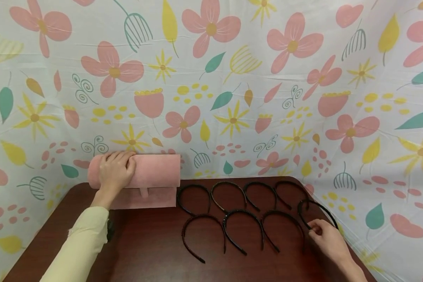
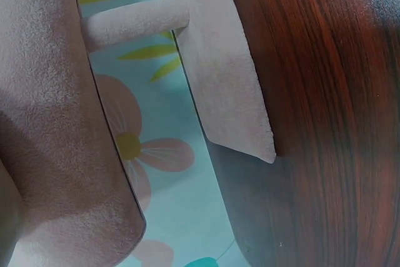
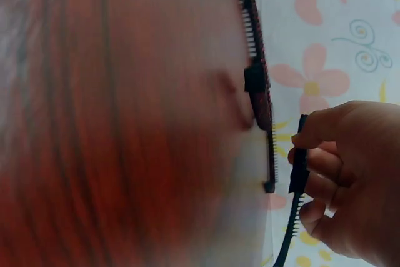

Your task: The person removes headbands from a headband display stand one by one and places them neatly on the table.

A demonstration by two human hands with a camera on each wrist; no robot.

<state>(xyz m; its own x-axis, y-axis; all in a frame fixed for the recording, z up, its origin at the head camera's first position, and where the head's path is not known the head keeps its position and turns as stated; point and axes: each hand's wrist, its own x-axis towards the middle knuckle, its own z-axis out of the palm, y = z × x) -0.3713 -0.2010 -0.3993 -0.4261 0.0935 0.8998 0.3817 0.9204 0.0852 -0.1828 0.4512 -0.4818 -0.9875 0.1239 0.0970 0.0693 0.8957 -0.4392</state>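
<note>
My left hand (image 1: 116,169) holds the pink plush roll (image 1: 158,170) of a headband stand from above, fingers over its top. A short post (image 2: 137,20) joins the roll to a flat pink base (image 2: 219,60). At the right, my right hand (image 1: 329,239) pinches a black headband (image 1: 319,201) near one end, its arch upward. Comb-like teeth line the inner side of that headband in the right wrist view, where my right fingers (image 3: 325,123) close on its tip. Only a sliver of my left hand (image 2: 9,217) shows in the left wrist view.
Several dark headbands lie in two rows on the brown wooden table (image 1: 144,243), among them a front one (image 1: 202,217) and a back one (image 1: 229,183). A flower-print cloth (image 1: 211,98) hangs behind the table and along its right side.
</note>
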